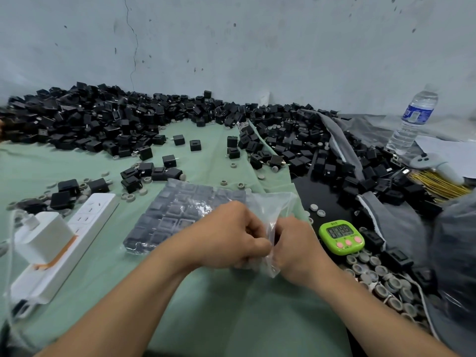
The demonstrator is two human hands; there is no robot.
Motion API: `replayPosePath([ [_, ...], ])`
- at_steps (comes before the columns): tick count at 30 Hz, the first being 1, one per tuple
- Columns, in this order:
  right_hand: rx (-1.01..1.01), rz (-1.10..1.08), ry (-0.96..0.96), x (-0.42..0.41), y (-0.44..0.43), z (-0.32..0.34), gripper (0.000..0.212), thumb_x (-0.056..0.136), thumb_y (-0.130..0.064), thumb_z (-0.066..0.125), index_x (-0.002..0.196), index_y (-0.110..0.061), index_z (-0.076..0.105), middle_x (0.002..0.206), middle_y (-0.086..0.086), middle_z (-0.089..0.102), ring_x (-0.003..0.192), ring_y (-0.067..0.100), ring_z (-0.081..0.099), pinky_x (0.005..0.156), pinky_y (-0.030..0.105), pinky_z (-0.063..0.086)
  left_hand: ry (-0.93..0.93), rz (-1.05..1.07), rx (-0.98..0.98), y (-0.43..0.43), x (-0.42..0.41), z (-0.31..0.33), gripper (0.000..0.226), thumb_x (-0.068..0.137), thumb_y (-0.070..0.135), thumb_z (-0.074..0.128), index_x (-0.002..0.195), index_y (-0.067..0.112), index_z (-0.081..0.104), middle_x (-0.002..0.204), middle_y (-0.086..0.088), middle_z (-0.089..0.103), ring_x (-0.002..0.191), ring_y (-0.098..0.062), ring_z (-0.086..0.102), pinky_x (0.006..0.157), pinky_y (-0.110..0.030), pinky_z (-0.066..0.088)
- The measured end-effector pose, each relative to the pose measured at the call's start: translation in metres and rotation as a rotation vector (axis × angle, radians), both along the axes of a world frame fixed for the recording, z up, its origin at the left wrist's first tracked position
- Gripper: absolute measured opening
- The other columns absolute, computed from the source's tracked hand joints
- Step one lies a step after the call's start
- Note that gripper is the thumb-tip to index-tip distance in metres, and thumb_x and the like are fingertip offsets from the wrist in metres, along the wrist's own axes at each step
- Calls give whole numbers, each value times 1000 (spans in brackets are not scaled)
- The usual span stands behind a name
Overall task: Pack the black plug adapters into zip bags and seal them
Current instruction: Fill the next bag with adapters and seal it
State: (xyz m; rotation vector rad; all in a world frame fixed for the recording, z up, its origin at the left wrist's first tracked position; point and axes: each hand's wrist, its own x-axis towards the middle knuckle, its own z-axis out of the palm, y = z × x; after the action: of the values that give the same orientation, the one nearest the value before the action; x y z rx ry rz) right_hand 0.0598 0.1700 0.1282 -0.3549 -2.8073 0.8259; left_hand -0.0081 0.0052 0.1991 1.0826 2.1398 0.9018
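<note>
Nearest the camera, I am gripping the near end of the zip bag [195, 202] with both hands: the left hand [231, 235] is pinching the clear film with curled fingers, and the right hand [293, 246] is pinching the same edge just beside it. The bag is lying flat on the green cloth [219, 305] covering the bench, holding black plug adapters [159, 222] in rows. A white power strip [64, 240] is lying at left; a green timer [341, 235] is sitting at right, near grey caps [381, 279]. Farther back, loose adapters [103, 119] are lying heaped along the wall [257, 47], and a water bottle [412, 119] is standing far right.
</note>
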Motion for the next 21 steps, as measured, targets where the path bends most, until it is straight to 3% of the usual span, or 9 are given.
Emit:
replayPosePath([
  [2,58,40,-51,0,-2,-1,28,72,-29,79,61,-24,54,60,-8,56,62,13,54,49,15,32,-50,2,28,-9,-11,5,17,89,18,70,75,13,76,71,-4,75,57,-14,67,57,-22,51],
  [6,-71,210,-131,2,0,11,30,68,-55,81,74,-29,70,71,-8,67,68,11,62,62,27,53,80,324,154,-35,-49,16,11,90,26,75,80,27,79,73,-1,76,58,-9,65,61,-25,53],
  [9,-165,285,-162,4,4,17,18,78,-43,80,76,-26,74,76,-5,72,73,16,67,70,36,58,140,263,-43,-48,-61,10,13,86,28,79,73,25,78,70,1,75,55,-4,62,57,-19,51],
  [12,-143,240,-83,3,-1,13,19,79,-36,84,65,-30,72,70,-10,70,66,7,64,63,25,53,90,124,-236,-45,-58,4,12,75,28,85,72,22,76,69,0,75,56,-7,61,55,-20,48],
  [15,-21,174,-61,-1,-7,4,21,79,-29,82,63,-26,69,69,-11,68,67,6,64,67,29,57,108,68,-343,-41,-55,1,21,66,33,89,69,25,70,65,4,72,54,-9,58,58,-27,48],
  [17,50,157,-44,0,-10,2,31,76,-38,84,56,-31,61,61,-15,62,63,2,60,61,24,52,193,53,-393,-39,-53,-1,27,62,37,89,67,27,65,60,9,68,50,-5,54,56,-24,45],
  [19,122,134,-14,1,-15,3,47,69,-58,84,48,-32,51,52,-16,54,54,0,55,51,12,38,279,50,-424,-38,-50,-2,31,59,40,88,66,27,60,55,13,62,46,-2,48,47,-17,38],
  [21,222,99,7,0,-19,5,55,67,-69,78,46,-30,44,46,-13,46,49,4,51,46,13,27,329,59,-441,-36,-49,-3,36,56,43,88,65,26,58,52,15,58,44,0,45,43,-17,34],
])
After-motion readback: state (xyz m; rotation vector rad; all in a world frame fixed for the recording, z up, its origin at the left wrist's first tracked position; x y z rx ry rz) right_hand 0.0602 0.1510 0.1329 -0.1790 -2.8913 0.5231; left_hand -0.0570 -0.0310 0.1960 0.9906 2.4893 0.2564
